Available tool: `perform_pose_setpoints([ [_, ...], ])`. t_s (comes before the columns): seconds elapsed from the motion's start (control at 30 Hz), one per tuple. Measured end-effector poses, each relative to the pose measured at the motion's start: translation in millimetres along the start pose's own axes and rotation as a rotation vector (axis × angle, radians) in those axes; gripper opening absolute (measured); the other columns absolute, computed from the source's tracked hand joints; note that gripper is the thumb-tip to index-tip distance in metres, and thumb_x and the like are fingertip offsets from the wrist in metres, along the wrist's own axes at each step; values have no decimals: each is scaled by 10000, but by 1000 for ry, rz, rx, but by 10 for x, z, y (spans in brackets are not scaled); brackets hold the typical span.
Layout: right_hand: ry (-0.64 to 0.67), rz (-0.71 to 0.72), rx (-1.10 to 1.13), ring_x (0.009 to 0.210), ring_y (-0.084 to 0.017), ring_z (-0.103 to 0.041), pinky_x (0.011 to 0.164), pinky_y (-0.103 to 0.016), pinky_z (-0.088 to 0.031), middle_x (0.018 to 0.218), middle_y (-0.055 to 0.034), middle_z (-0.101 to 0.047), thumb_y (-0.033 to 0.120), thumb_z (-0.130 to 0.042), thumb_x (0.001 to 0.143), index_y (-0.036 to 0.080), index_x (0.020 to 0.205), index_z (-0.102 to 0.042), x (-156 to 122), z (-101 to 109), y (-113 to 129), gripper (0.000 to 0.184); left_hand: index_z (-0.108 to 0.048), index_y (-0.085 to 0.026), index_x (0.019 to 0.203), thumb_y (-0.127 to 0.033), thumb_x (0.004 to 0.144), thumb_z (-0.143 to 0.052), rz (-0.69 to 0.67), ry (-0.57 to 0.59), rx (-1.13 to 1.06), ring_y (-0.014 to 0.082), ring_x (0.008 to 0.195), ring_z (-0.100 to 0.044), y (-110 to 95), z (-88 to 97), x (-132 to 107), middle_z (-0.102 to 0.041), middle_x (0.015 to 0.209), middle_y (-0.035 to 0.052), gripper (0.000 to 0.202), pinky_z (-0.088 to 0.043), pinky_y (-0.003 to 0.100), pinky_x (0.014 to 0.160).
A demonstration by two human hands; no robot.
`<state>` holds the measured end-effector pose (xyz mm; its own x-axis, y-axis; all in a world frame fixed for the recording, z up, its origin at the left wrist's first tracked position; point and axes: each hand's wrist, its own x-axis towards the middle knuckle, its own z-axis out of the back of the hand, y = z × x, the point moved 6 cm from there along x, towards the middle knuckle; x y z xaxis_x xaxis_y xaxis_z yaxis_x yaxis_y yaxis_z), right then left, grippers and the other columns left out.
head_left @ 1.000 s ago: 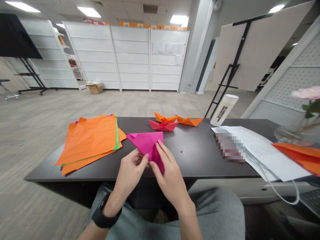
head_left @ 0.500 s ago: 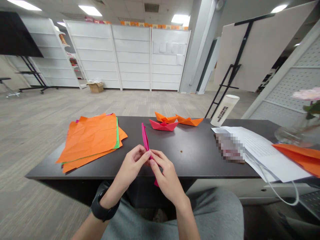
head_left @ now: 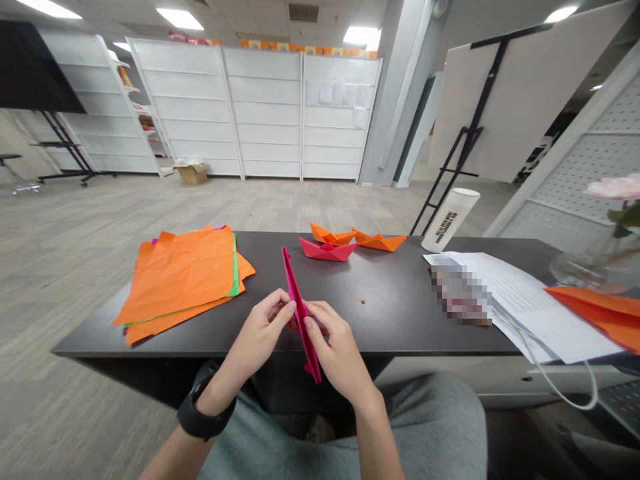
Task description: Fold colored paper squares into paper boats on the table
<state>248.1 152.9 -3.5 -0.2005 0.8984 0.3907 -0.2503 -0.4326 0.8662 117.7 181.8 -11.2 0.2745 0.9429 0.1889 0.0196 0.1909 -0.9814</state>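
A folded piece of magenta paper (head_left: pixel 302 316) is held on edge above the front of the desk, slanting from far left to near right. My left hand (head_left: pixel 269 328) pinches its left side, thumb at the upper fold. On the other side, my right hand (head_left: pixel 334 343) grips it with the thumb pressed on the paper; some fingertips are hidden behind it. Beyond my hands sit a pink paper boat (head_left: pixel 327 251) and two orange ones, the left orange boat (head_left: pixel 331 235) partly behind the pink and the right orange boat (head_left: pixel 380 241) beside it.
A stack of orange and green paper sheets (head_left: pixel 183 273) lies at the desk's left. To the right are a white canister (head_left: pixel 450 220), a blurred-out object (head_left: pixel 460 297), printed pages (head_left: pixel 530 300), a white cable (head_left: pixel 555 393), an orange folded paper (head_left: pixel 600 313) and a glass vase (head_left: pixel 585 263).
My thumbs have moved apart, the left one slightly left and the right one slightly right. More of the magenta paper's middle and lower end now shows between my hands.
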Motion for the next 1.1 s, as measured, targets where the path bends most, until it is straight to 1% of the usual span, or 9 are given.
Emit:
perform_pose_setpoints([
  [0.13, -200, -130, -74, 919, -185, -668, 795, -301, -530, 1047, -58, -695, 196, -454, 934, 227, 1335, -529, -17, 121, -188, 409, -521, -199, 794, -381, 948, -482, -10, -22, 221, 139, 682, -559, -39, 50, -36, -544, 720, -33, 241, -454, 263, 676],
  [0.3, -473, -197, -194, 749, -183, -646, 675, -294, -486, 866, -20, -674, 163, -452, 872, 209, 1215, -472, -71, 334, -321, 346, -453, -216, 706, -258, 898, -457, -64, -202, 644, 138, 593, -480, -153, 163, -50, -465, 627, -47, 197, -365, 269, 594],
  [0.37, -453, -199, -232, 725, -185, -627, 667, -299, -468, 823, -10, -644, 162, -440, 872, 210, 1092, -476, -69, 356, -338, 229, -430, -220, 692, -218, 866, -462, -83, -233, 753, 141, 587, -472, -155, 156, -38, -457, 622, -47, 177, -349, 273, 588],
  [0.47, -293, -149, -305, 741, -180, -607, 694, -303, -461, 824, -13, -599, 98, -397, 842, 216, 924, -520, -37, 293, -308, 189, -425, -230, 748, -244, 857, -500, -54, -224, 754, 145, 592, -505, -58, 112, -9, -485, 638, -52, 134, -362, 272, 592],
  [0.6, -145, -111, -464, 869, -194, -623, 771, -320, -479, 1040, -53, -592, 56, -406, 806, 240, 1072, -649, -25, 196, -241, 404, -426, -240, 811, -245, 859, -514, -33, -219, 687, 142, 575, -522, 41, 47, -7, -496, 640, -62, 100, -384, 267, 589],
  [0.67, -151, -137, -546, 911, -221, -624, 747, -326, -491, 1073, -70, -586, 115, -457, 843, 252, 1138, -663, -27, 191, -236, 385, -432, -241, 824, -211, 852, -502, -62, -218, 690, 141, 589, -535, 23, 18, -23, -512, 666, -57, 81, -397, 268, 600],
  [0.87, -205, -205, -506, 835, -199, -642, 764, -320, -494, 961, -55, -633, 112, -439, 885, 220, 948, -721, -26, 265, -335, 309, -469, -233, 869, -164, 812, -514, -108, -316, 798, 164, 666, -576, -87, 73, -51, -544, 739, -29, 99, -450, 289, 629],
  [1.0, -142, -102, -384, 910, -199, -650, 837, -323, -487, 1047, -53, -655, 105, -426, 882, 225, 964, -695, 6, 268, -360, 306, -579, -207, 975, -134, 842, -461, -198, -168, 678, 190, 937, -620, -77, 53, 2, -621, 1018, 53, 193, -529, 297, 755],
  [1.1, -206, -101, -351, 890, -210, -650, 795, -334, -492, 1000, -59, -664, 83, -397, 866, 222, 911, -615, 17, 321, -421, 263, -638, -201, 1021, -110, 860, -434, -184, -151, 648, 197, 993, -632, -20, 115, 24, -662, 1057, 64, 276, -542, 324, 838],
])
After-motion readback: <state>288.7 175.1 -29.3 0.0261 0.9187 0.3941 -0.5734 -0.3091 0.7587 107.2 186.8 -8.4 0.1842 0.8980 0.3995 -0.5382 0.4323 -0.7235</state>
